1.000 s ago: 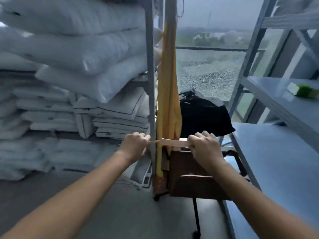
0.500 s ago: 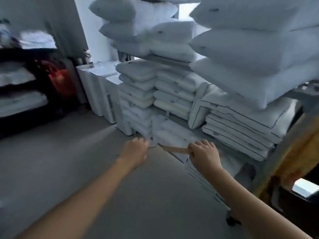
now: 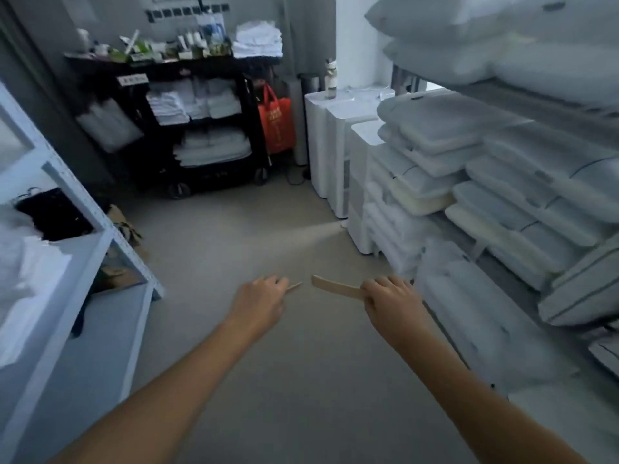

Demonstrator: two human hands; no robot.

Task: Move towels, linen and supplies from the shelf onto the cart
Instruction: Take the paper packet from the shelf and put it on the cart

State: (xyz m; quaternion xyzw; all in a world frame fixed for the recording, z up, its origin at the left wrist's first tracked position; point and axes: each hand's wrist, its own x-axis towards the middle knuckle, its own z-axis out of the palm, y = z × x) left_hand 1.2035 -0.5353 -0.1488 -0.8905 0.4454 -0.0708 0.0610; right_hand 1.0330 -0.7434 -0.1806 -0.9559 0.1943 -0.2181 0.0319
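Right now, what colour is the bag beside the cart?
Orange-red: the bag shows in the head view, next to the black cart.

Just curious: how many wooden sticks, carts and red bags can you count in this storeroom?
Pale wooden sticks: 2, one in the left hand, one in the right hand
Black wheeled cart: 1
Red fabric tote bag: 1
Total: 4

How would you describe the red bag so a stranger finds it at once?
Look at the black cart against the far wall. The red bag hangs at its right end, before the white cabinets. It alone is brightly coloured among white linen.
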